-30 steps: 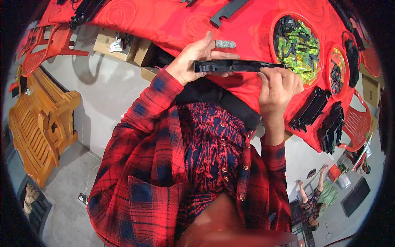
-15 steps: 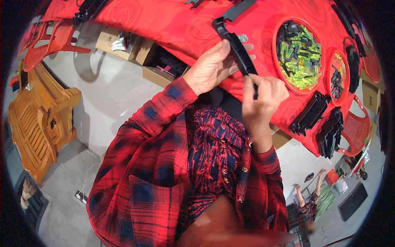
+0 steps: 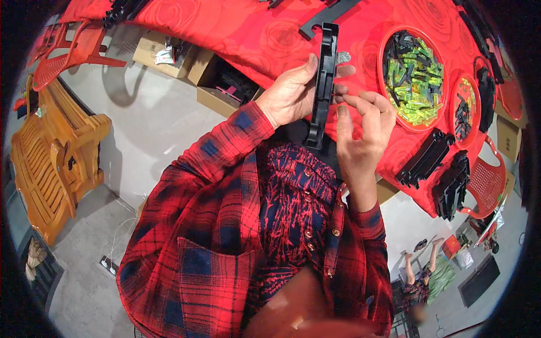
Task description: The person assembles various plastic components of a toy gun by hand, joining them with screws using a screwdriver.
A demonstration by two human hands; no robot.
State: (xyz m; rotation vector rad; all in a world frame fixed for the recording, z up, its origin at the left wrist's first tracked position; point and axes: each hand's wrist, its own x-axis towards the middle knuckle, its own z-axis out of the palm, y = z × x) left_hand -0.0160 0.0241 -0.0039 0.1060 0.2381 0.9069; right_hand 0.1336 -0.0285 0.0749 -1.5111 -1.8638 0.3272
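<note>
A long black plastic strip (image 3: 323, 84) with a hollow, ribbed face stands nearly upright in the picture, gripped by my left hand (image 3: 293, 90). The thumb lies along its left side and the fingers pass behind it. Just right of the strip is my right hand (image 3: 366, 124), its thumb and fingers apart with nothing visible between them. Farther right, a red round tray (image 3: 381, 73) holds many small yellow-green and black pieces (image 3: 414, 79). Beside it, a smaller red tray (image 3: 477, 107) contains small dark and orange pieces.
Black strips lie stacked (image 3: 425, 158) at the red-covered table's (image 3: 270, 34) right edge, with another pile (image 3: 451, 186) beside them. Cardboard boxes (image 3: 160, 53) stand below the table. A wooden bench (image 3: 51, 163) is at left, a red chair (image 3: 487, 180) at right. Another person (image 3: 420, 287) is at lower right.
The black strip has turned from a slant to nearly upright, its hollow face now showing. My right hand has let go of its lower end and spread its fingers.
</note>
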